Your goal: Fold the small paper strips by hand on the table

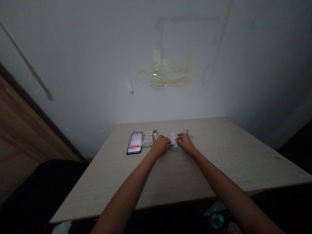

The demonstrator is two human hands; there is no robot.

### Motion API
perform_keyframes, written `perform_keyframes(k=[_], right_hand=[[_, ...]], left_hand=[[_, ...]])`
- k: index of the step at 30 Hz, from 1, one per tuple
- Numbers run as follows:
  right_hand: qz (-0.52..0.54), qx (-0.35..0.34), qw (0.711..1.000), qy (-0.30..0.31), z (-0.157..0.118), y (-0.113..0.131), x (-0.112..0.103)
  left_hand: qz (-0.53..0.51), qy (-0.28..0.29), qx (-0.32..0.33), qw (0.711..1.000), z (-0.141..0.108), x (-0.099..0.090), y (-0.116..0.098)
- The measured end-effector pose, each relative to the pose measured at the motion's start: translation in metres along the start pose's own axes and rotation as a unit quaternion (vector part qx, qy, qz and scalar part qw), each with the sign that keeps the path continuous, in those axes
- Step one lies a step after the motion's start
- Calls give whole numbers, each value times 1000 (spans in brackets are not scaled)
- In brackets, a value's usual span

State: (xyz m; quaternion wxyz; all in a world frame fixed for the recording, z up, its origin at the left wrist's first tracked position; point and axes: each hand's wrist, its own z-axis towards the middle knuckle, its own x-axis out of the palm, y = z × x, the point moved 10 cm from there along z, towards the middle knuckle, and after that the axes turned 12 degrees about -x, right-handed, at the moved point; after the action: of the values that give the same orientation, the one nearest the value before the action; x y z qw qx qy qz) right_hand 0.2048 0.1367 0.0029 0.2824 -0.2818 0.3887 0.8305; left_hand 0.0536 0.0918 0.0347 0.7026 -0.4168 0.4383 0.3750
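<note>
Between my two hands a small flat printed packet (173,137) lies on the table, whitish with coloured print and a green-blue lower end. The fingers of my left hand (160,146) are bent and closed at its left edge, with one finger spread toward a printed card (147,139). My right hand (185,143) pinches at the packet's right edge with thumb and fingertips. The print is too small to read. Just beyond my right hand lies a crumpled clear wrapper (190,134) with a bit of green.
A phone (135,143) with a lit, blurred screen lies left of the card. The pale wooden table (117,182) meets a grey wall (97,65) with old tape (168,76). A dark scrap (277,158) lies at the right. Below the front edge stands a bottle (216,220).
</note>
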Motion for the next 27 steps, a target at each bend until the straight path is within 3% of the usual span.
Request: perform_keyframes(k=[7,27], right_hand=[[-24,10,999,24,3,0,1],[31,-1,997,75,2,-1,3]], left_hand=[[6,2,-2,1000,0,1,2],[7,15,5,1000,1,-1,0]])
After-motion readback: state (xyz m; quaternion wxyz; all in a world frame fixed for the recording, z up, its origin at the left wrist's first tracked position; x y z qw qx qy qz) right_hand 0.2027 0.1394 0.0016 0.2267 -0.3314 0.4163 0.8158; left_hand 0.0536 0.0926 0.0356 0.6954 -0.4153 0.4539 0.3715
